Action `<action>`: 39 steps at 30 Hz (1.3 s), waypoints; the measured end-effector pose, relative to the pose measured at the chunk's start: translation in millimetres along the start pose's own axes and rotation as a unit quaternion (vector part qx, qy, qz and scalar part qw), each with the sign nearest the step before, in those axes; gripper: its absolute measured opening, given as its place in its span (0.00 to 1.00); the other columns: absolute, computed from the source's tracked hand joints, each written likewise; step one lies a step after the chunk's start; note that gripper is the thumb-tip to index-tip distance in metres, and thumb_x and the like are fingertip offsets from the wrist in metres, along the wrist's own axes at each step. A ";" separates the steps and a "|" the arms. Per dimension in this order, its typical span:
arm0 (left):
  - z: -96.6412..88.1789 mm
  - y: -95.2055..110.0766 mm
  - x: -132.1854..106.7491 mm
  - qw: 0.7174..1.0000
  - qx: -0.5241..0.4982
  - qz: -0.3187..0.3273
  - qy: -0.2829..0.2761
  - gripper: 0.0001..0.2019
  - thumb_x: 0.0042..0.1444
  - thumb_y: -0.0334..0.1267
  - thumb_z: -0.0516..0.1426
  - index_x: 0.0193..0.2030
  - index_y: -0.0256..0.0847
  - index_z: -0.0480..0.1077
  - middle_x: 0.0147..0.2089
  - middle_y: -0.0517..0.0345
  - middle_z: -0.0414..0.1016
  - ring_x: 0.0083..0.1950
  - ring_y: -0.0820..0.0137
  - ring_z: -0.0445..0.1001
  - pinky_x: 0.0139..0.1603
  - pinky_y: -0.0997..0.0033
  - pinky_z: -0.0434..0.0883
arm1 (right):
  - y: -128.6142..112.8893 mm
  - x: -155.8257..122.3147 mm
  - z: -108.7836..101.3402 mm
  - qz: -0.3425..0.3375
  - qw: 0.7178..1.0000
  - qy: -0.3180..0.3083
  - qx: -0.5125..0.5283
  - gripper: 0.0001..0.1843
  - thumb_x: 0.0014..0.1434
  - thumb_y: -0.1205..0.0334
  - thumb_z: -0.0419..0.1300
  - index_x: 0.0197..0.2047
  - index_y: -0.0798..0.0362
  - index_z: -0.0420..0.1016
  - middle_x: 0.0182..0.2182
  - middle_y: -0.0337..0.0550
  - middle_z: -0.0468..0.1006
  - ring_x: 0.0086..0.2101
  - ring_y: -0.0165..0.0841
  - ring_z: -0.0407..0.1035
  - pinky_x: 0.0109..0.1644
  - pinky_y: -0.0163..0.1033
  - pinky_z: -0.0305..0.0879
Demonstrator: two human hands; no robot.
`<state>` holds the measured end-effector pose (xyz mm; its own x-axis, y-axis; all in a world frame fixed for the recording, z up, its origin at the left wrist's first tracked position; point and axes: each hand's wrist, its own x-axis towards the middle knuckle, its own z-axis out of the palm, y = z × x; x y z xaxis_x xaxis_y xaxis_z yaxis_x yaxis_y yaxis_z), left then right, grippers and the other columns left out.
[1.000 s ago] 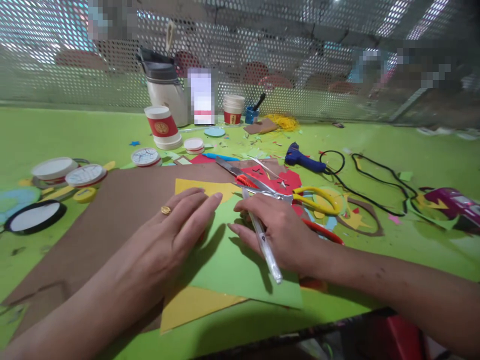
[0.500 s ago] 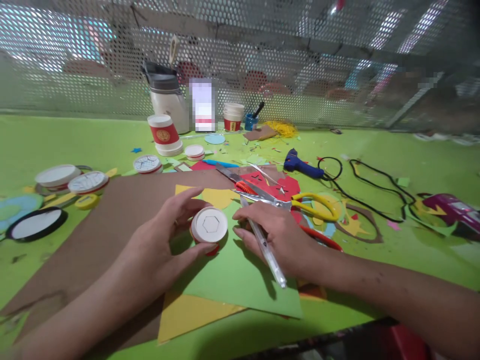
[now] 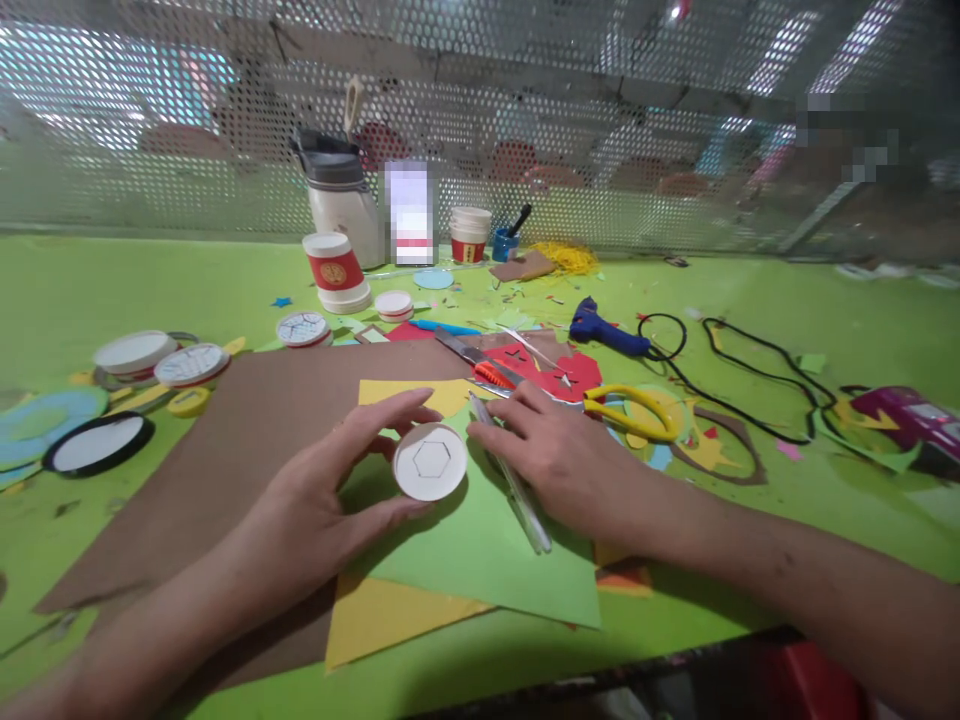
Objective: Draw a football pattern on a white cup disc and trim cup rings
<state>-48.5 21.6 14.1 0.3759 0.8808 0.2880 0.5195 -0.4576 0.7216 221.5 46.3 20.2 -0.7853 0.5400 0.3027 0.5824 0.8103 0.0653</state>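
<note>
My left hand [image 3: 330, 490] grips a small white round cup base [image 3: 430, 461] with a hexagon drawn on it, thumb below and fingers above, just over the green paper sheet [image 3: 487, 545]. My right hand [image 3: 559, 455] rests on that green sheet beside the cup, fingers pointing left, with a clear pen [image 3: 512, 488] tucked between its fingers. Yellow paper [image 3: 390, 615] and a large brown sheet [image 3: 255, 420] lie under the green one.
Yellow-handled scissors [image 3: 600, 400] and red scraps lie behind my right hand. A blue glue gun [image 3: 600, 330] with a black cord [image 3: 750, 370] is at the right. Paper cups [image 3: 335, 270], round lids [image 3: 135, 352] and a white jug [image 3: 341, 200] stand left and back, before a perforated metal screen.
My left hand lay flat over the cup on the paper, then lifted and turned it so its hexagon-marked base faces up. My right hand shifted slightly left, still holding the pen.
</note>
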 end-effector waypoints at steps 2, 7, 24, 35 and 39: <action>0.0 1.1 0.8 1.000 -0.031 0.001 0.000 0.31 0.62 0.45 0.65 0.70 0.57 0.63 0.63 0.55 0.78 0.60 0.59 0.79 0.62 0.58 0.77 | 1.4 -0.7 2.2 -0.003 1.000 0.002 0.007 0.16 0.71 0.74 0.51 0.55 0.59 0.76 0.48 0.59 0.79 0.45 0.48 0.67 0.45 0.54 0.74; -1.9 4.4 2.5 0.998 -0.068 0.001 -0.002 0.29 0.61 0.43 0.67 0.68 0.53 0.67 0.64 0.53 0.77 0.63 0.58 0.77 0.64 0.56 0.76 | 3.8 -1.2 8.1 0.020 0.990 0.075 0.114 0.18 0.68 0.77 0.52 0.56 0.61 0.76 0.44 0.56 0.83 0.43 0.45 0.70 0.45 0.50 0.74; 2.0 17.0 6.8 0.997 0.071 0.028 -0.020 0.29 0.61 0.49 0.64 0.68 0.50 0.67 0.64 0.46 0.78 0.62 0.51 0.78 0.65 0.44 0.74 | -12.4 12.1 -4.3 0.260 0.723 0.022 0.640 0.10 0.61 0.68 0.65 0.47 0.57 0.82 0.25 0.36 0.79 0.25 0.28 0.72 0.34 0.36 0.74; 4.6 12.4 33.7 0.994 0.094 0.027 -0.045 0.25 0.53 0.47 0.66 0.58 0.46 0.73 0.58 0.49 0.79 0.60 0.51 0.78 0.61 0.49 0.75 | 0.0 17.2 5.2 0.270 0.766 0.046 0.582 0.14 0.63 0.66 0.62 0.51 0.60 0.80 0.25 0.36 0.77 0.25 0.30 0.72 0.32 0.37 0.73; 9.6 8.1 35.2 0.994 0.097 0.015 -0.041 0.25 0.54 0.46 0.65 0.58 0.44 0.73 0.56 0.48 0.77 0.56 0.53 0.78 0.58 0.50 0.75 | 4.9 13.4 7.1 0.275 0.815 0.089 0.502 0.13 0.65 0.62 0.60 0.50 0.59 0.80 0.31 0.44 0.82 0.30 0.33 0.74 0.34 0.39 0.72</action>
<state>-23.7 47.7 24.0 0.4516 0.8566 0.2497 0.6424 -0.5063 0.5752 212.3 59.1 17.8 -0.3682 0.9153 0.1632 0.2999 0.2831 -0.9110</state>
